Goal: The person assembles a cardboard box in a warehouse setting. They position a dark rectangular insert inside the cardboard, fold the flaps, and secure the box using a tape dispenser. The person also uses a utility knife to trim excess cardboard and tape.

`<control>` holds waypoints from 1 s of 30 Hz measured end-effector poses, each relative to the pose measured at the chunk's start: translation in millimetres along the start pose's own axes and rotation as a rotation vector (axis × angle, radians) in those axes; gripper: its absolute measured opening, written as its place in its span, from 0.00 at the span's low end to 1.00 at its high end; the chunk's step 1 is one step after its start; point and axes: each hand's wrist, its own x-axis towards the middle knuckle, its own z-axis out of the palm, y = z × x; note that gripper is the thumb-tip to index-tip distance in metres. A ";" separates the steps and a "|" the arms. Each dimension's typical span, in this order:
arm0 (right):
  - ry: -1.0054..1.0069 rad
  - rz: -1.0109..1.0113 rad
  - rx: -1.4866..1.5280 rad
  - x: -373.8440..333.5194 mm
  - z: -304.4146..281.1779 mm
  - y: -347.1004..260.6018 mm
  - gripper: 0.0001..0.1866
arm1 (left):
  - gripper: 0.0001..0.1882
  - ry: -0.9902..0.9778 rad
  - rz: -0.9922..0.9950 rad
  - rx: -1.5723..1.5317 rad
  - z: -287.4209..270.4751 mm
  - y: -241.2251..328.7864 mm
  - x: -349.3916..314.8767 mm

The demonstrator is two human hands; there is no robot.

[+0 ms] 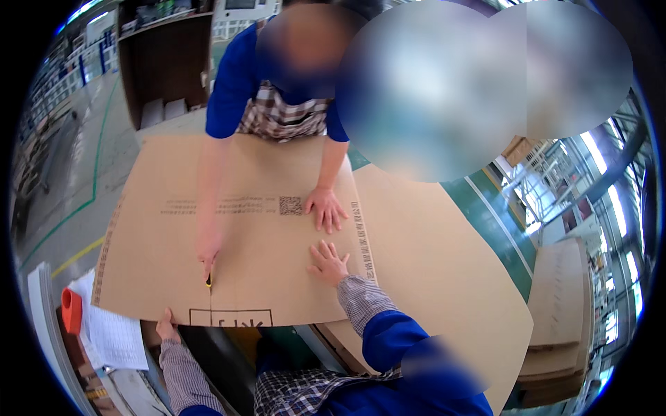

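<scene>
The person's left hand (168, 327) has its grip closed over the near edge of a large cardboard sheet (270, 260), which lies flat between the person and a co-worker (281, 90); the fingers beneath are hidden, so how firmly they press cannot be told. A thin line runs from the near edge up to a cutter (209, 280) in one of the co-worker's hands (209, 249), just right of that left hand; a blade slipping nearward could catch the thumb. The right hand (329, 264), its grip spread wide and holding nothing, rests flat on the sheet, near the co-worker's other hand (325, 208). Should either palm lift, the sheet might skew and the cut wander; its near edge overhangs a gap and could sag under pressure. What supports it is mostly hidden. To the near left are white papers (114, 333) and a red object (71, 311); to the right, a plain second sheet (444, 270) and stacked boards (555, 305). Far left, a dark cabinet (166, 73) stands on a grey floor (69, 187) marked with green and yellow lines.
</scene>
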 end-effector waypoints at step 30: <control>0.000 0.005 0.068 -11.5 -12.5 -9.3 0.33 | 0.15 0.028 0.060 -0.103 22.2 26.1 -14.3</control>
